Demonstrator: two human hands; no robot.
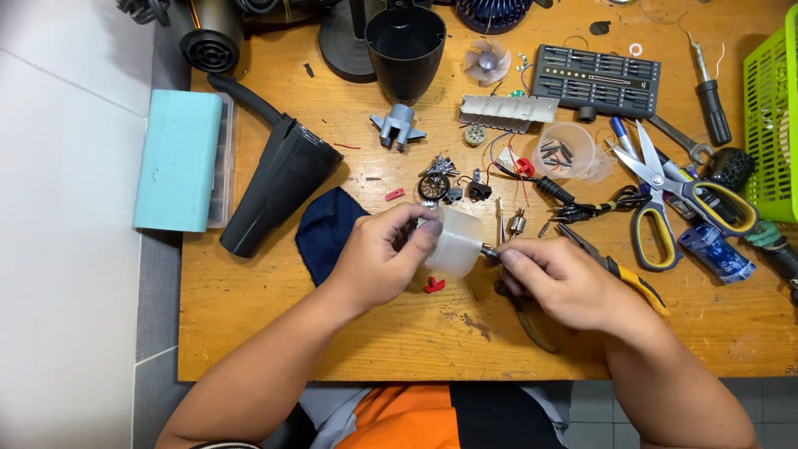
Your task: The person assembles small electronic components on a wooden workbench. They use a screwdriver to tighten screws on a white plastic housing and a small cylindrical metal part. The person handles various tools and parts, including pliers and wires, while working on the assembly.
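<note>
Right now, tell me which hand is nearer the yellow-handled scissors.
Right. The right hand lies just left of the yellow-handled scissors, pinching a small tool. The left hand is farther left, holding the translucent white cup.

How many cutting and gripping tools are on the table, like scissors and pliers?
Scissors: 1
Pliers with yellow handles: 1
Wrench: 1
Total: 3
More tools may hide under the right hand, which holds a thin metal tool against the clear plastic cylinder in the left hand.
</note>
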